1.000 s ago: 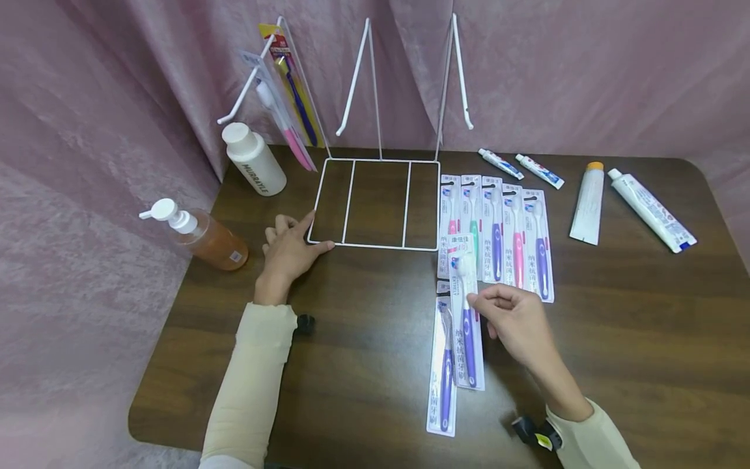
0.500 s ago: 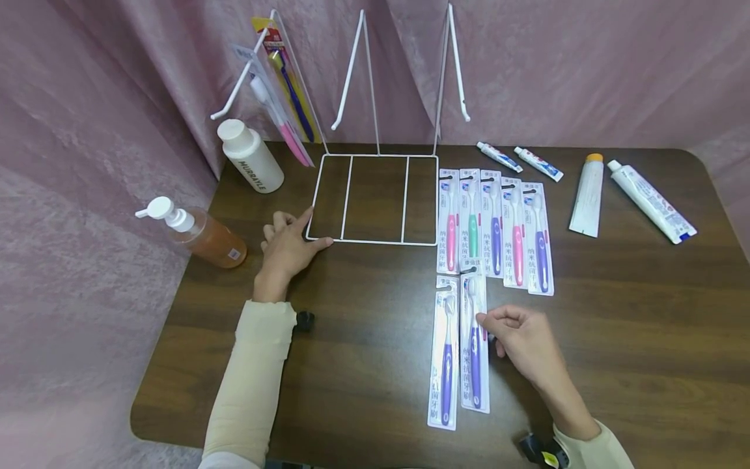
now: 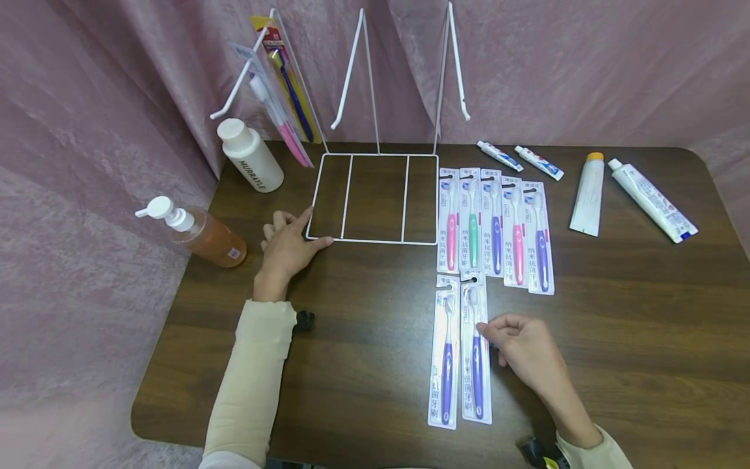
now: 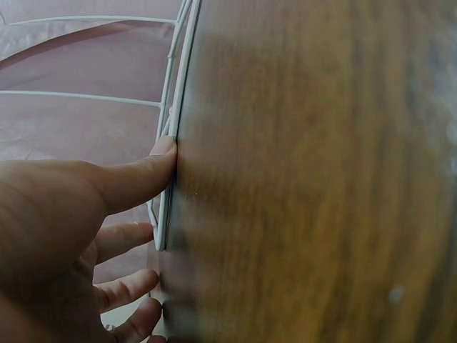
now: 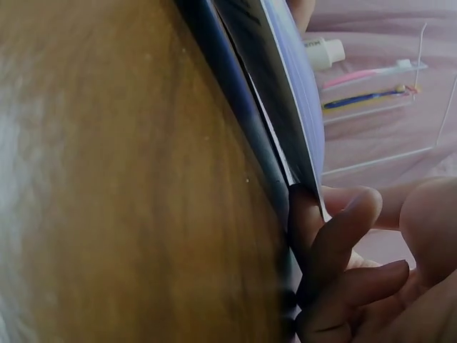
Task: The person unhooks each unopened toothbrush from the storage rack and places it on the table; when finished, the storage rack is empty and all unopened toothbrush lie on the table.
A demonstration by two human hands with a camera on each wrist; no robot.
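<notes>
In the head view my right hand (image 3: 527, 345) pinches the right edge of a packaged purple toothbrush (image 3: 477, 371). The right wrist view shows the pack's edge (image 5: 303, 143) between thumb and fingers, tilted up from the table. Just left of it lies another packaged purple toothbrush (image 3: 448, 365). My left hand (image 3: 287, 251) rests at the front left corner of a white wire rack (image 3: 383, 241), thumb against the front wire and index finger at the side wire. Its fingers are spread, with the thumb tip on the wire in the left wrist view (image 4: 168, 143).
Several packaged toothbrushes (image 3: 495, 225) lie in a row right of the rack. Two packs (image 3: 293, 85) hang on its left hook. A white bottle (image 3: 252, 156) and an amber pump bottle (image 3: 208, 238) stand left. Toothpaste tubes (image 3: 653, 200) lie at the back right.
My right hand has brought the purple toothbrush pack right and toward me, off the row and the neighbouring pack, to lie beside that pack. The left hand stays at the rack's corner.
</notes>
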